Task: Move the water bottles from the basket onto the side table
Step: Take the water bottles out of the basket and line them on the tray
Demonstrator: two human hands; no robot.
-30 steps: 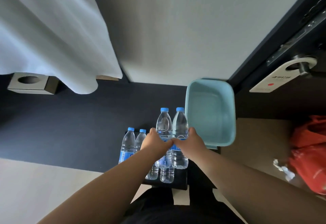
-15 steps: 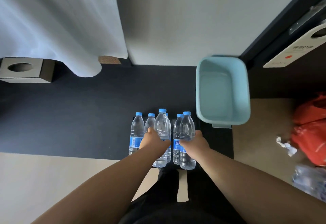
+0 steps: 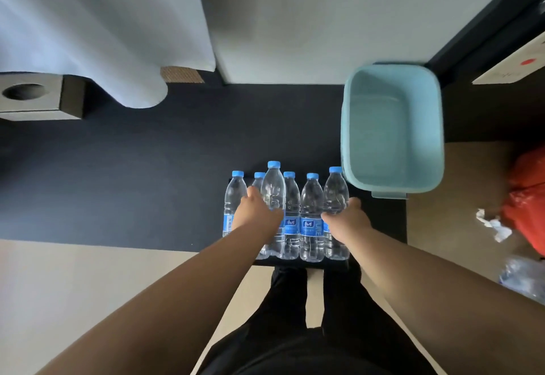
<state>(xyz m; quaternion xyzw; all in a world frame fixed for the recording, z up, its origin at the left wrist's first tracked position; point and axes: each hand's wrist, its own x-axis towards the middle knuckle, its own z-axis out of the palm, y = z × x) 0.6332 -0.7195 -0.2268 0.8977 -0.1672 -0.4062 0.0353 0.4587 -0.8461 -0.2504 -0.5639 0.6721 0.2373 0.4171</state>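
Several clear water bottles with blue caps and blue labels stand upright in a row on a small black side table. My left hand grips the tallest-looking bottle, third from the left. My right hand grips the bottle at the right end. Between them stand two more bottles. The light blue basket sits just right of the row and holds nothing; the rightmost bottle's cap is beside its near left corner.
A white curtain hangs at the upper left over a square box with a round hole. A red bag, crumpled paper and a clear plastic wrap lie on the floor at right. My legs stand below the table.
Both hands have spread apart, each with its bottle; the right one has gone to the row's right end by the basket. The held bottles have come down level with the others.
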